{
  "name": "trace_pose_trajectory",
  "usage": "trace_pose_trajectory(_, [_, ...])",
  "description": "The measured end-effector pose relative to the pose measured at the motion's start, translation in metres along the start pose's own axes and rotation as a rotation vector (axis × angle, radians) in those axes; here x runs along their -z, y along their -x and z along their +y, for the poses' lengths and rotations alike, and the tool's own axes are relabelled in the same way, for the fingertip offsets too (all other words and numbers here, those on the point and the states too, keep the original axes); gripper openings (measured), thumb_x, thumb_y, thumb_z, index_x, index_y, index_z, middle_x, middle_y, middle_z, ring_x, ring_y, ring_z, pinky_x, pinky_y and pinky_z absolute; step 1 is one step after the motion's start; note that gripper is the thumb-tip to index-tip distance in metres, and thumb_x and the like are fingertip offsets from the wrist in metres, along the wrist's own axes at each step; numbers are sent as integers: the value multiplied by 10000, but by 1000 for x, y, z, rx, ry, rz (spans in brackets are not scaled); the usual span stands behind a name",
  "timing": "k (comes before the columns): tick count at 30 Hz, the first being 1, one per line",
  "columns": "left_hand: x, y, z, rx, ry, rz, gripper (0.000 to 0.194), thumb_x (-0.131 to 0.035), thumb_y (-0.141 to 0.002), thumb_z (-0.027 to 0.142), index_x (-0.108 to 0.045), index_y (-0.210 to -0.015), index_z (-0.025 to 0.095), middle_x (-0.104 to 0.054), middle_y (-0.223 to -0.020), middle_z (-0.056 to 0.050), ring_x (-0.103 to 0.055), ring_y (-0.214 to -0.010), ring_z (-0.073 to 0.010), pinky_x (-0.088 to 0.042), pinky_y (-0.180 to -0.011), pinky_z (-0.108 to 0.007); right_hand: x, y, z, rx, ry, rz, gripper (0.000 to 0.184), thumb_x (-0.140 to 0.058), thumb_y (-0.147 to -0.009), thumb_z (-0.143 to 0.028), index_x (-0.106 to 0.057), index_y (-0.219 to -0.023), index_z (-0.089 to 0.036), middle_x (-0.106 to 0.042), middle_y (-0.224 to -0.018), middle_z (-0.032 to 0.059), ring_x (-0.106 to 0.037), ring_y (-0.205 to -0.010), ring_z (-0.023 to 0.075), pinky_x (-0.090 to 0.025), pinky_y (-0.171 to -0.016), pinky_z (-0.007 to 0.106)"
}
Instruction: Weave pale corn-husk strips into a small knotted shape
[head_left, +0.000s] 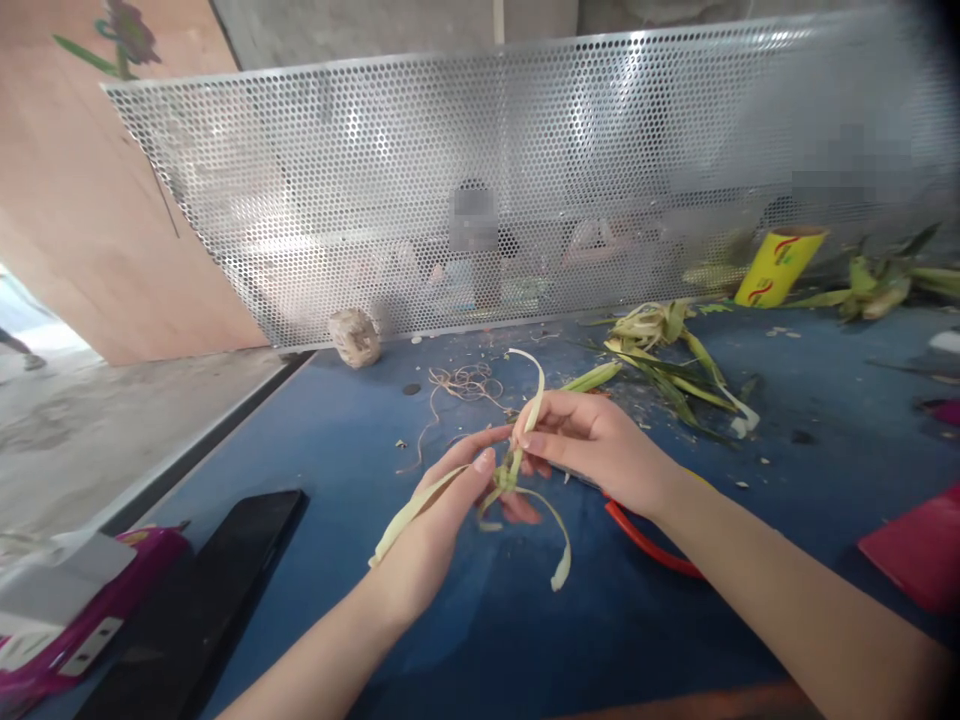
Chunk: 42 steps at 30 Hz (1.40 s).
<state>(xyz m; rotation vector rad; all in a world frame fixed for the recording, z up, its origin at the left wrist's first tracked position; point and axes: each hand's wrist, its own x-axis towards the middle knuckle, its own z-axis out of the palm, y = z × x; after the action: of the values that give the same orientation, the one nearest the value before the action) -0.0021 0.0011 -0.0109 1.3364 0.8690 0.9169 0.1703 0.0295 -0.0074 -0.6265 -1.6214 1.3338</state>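
Note:
Between my two hands, above the blue table, is a knotted piece of pale green corn husk [508, 472] with thin strips sticking out several ways. My left hand [446, 510] grips its lower side between thumb and fingers, and one long strip lies back over that hand's thumb side. My right hand [589, 440] pinches an upright strip just above the knot, its thumb and fingertips together. Past my right wrist, partly hidden by the forearm, lies a red curved handle [645, 545]. A tangle of thin brownish string [465, 385] rests beyond my fingers.
A heap of husks [652, 345] lies at the back right beside a yellow cylinder [780, 268]. A perforated metal screen [420, 130] borders the far edge. Left are a black phone-like slab [202, 600], a purple case [150, 570] and a pale wrapped lump [355, 338]. A pink-red object [915, 545] sits right.

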Motion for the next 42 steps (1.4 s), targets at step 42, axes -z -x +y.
trace_pose_trajectory(42, [-7,5,-4,-94,-122,174,603,-349,-888,503,-391,-1360,130,-673,-589,-26,-616,-507,-175,-456,-546,-290,-15,3,8,-112,-295,-23,269,-677,-740,-147,-424,-806,-209,-628,-654,-53,-583,-482,79,-487,-489,213])
